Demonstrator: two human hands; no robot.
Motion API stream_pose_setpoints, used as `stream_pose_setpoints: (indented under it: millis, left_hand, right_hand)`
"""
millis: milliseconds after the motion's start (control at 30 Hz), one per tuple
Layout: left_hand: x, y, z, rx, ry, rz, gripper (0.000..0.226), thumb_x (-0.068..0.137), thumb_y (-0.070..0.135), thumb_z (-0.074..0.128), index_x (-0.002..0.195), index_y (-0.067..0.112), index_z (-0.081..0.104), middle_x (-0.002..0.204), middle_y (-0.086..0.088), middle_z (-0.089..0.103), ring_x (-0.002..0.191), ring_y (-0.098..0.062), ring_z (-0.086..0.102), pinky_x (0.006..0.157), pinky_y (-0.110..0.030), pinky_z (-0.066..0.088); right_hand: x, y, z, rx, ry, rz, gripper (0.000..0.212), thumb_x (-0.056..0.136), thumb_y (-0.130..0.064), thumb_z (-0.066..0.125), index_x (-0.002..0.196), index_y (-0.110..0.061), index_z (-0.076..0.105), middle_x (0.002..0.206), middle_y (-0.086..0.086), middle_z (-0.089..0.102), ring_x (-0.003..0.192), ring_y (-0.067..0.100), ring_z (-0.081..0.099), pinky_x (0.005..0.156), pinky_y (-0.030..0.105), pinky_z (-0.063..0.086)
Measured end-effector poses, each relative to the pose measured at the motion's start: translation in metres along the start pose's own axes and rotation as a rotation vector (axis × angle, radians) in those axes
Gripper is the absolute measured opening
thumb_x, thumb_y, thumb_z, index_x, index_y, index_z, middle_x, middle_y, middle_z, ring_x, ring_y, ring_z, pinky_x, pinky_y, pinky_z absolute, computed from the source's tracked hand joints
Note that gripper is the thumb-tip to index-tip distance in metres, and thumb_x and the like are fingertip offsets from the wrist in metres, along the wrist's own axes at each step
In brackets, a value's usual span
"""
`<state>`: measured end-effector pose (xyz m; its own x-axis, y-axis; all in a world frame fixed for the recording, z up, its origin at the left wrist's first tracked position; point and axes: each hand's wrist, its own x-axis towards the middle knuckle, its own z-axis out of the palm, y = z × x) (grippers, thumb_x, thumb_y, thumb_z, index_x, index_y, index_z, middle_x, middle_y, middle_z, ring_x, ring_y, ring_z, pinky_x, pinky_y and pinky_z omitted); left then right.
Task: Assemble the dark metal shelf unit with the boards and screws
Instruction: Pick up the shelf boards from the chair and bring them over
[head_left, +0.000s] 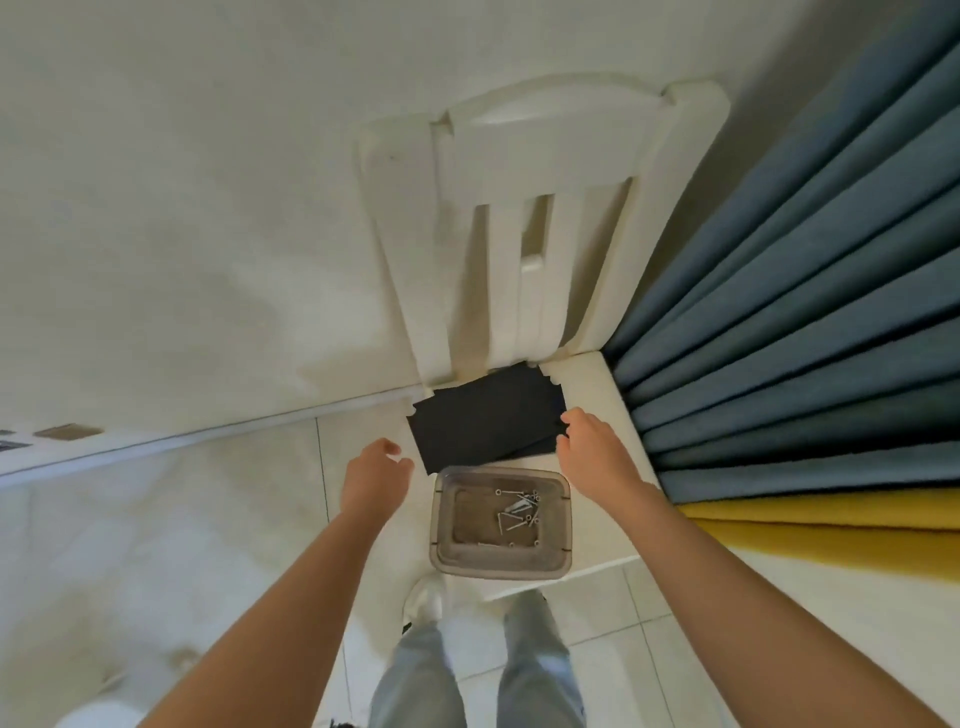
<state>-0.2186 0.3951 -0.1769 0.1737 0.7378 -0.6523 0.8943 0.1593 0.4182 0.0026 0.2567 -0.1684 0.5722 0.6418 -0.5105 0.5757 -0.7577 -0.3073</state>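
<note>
You stand at a white chair (530, 171) beside a blue curtain (805, 312), and as far as the view shows, nothing is assembled yet. The dark boards (483, 426) lie in a loose flat stack on the seat, between your two hands. Your right hand (592, 447) is at the stack's right edge with its fingers bent down against it; whether they have clamped on a board cannot be told. Your left hand (376, 478) hovers just short of the near left corner, fingers apart and loosely curled, holding nothing. Nearer to you than both sets of fingers, between your wrists, sits the clear tub (441, 519) with the screws (519, 512) loose inside. No metal frame shows. Lifting the boards, fitting them and screwing them down all seem left to do.
</note>
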Motion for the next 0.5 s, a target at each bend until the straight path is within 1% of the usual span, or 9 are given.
stream_pose_setpoints:
  millis: [67, 200, 267, 333, 400, 500]
  left_hand:
    - [0.012, 0.005, 0.013, -0.057, 0.023, -0.043, 0.030, 0.099, 0.021, 0.056, 0.128, 0.011, 0.059, 0.122, -0.011, 0.064, 0.089, -0.021, 0.056, 0.078, -0.030, 0.043]
    - [0.033, 0.010, 0.046, -0.135, 0.057, -0.109, 0.033, 0.100, 0.020, 0.057, 0.131, 0.008, 0.058, 0.129, -0.011, 0.062, 0.098, -0.020, 0.052, 0.085, -0.030, 0.040]
    - [0.044, 0.010, 0.061, -0.152, 0.063, -0.143, 0.035, 0.100, 0.020, 0.057, 0.132, 0.007, 0.057, 0.130, -0.012, 0.062, 0.101, -0.022, 0.054, 0.086, -0.030, 0.040]
    - [0.058, 0.009, 0.075, -0.177, 0.064, -0.176, 0.038, 0.100, 0.020, 0.057, 0.135, 0.007, 0.055, 0.130, -0.013, 0.062, 0.110, -0.028, 0.058, 0.088, -0.033, 0.041]
    - [0.073, 0.007, 0.088, -0.192, 0.075, -0.200, 0.040, 0.100, 0.020, 0.057, 0.137, 0.006, 0.052, 0.129, -0.014, 0.062, 0.115, -0.031, 0.058, 0.092, -0.037, 0.044]
    - [0.098, 0.001, 0.105, -0.209, 0.104, -0.229, 0.044, 0.101, 0.021, 0.057, 0.141, 0.006, 0.046, 0.132, -0.016, 0.061, 0.117, -0.033, 0.058, 0.097, -0.042, 0.046]
  right_hand:
    - [0.021, 0.012, -0.002, -0.024, -0.042, -0.022, 0.035, 0.103, -0.020, 0.040, 0.135, -0.008, 0.045, 0.133, 0.013, 0.054, 0.121, 0.031, 0.049, 0.096, 0.041, 0.046]
    - [0.060, 0.032, 0.003, -0.073, -0.105, -0.057, 0.032, 0.103, -0.020, 0.041, 0.131, -0.007, 0.047, 0.128, 0.014, 0.057, 0.116, 0.031, 0.053, 0.091, 0.041, 0.049]
    - [0.079, 0.038, 0.009, -0.140, -0.146, -0.090, 0.030, 0.103, -0.021, 0.041, 0.128, -0.007, 0.048, 0.125, 0.014, 0.058, 0.113, 0.031, 0.053, 0.089, 0.042, 0.049]
    - [0.098, 0.042, 0.019, -0.186, -0.168, -0.113, 0.029, 0.103, -0.024, 0.042, 0.127, -0.008, 0.047, 0.122, 0.013, 0.058, 0.112, 0.031, 0.053, 0.087, 0.041, 0.049]
    - [0.117, 0.044, 0.032, -0.168, -0.183, -0.095, 0.032, 0.103, -0.025, 0.042, 0.129, -0.008, 0.046, 0.123, 0.012, 0.058, 0.113, 0.031, 0.053, 0.088, 0.041, 0.049]
    - [0.147, 0.052, 0.053, -0.069, -0.213, 0.007, 0.038, 0.103, -0.028, 0.043, 0.133, -0.005, 0.043, 0.130, 0.014, 0.055, 0.119, 0.032, 0.053, 0.092, 0.040, 0.047]
